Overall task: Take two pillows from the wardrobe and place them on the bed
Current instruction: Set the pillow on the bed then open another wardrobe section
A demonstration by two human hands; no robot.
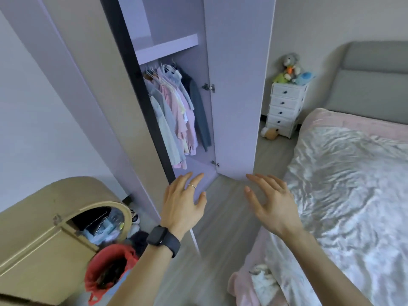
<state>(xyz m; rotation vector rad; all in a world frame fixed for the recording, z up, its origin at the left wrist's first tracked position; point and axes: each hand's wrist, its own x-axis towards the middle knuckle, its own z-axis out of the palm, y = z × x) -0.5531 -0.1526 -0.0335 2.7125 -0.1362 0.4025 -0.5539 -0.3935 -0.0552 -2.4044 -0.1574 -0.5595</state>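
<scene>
The lilac wardrobe (pixel 238 89) stands open ahead, with a bare shelf (pixel 167 48) above a rail of hanging shirts (pixel 176 115). No pillow shows in it. The bed (pixel 344 184) with a silvery quilt and grey headboard fills the right side. My left hand (pixel 183 202), with a ring and a black watch, is held out flat in front of the wardrobe's bottom, fingers spread, holding nothing. My right hand (pixel 271 202) hovers beside it over the floor near the bed's edge, also open and empty.
A tan rounded cabinet (pixel 44 228) and a red bag (pixel 110 268) stand at the lower left. A white drawer chest (pixel 287 107) topped with plush toys (pixel 291 69) sits by the far wall. The open wardrobe door (pixel 66 85) juts out on the left. Wooden floor runs between wardrobe and bed.
</scene>
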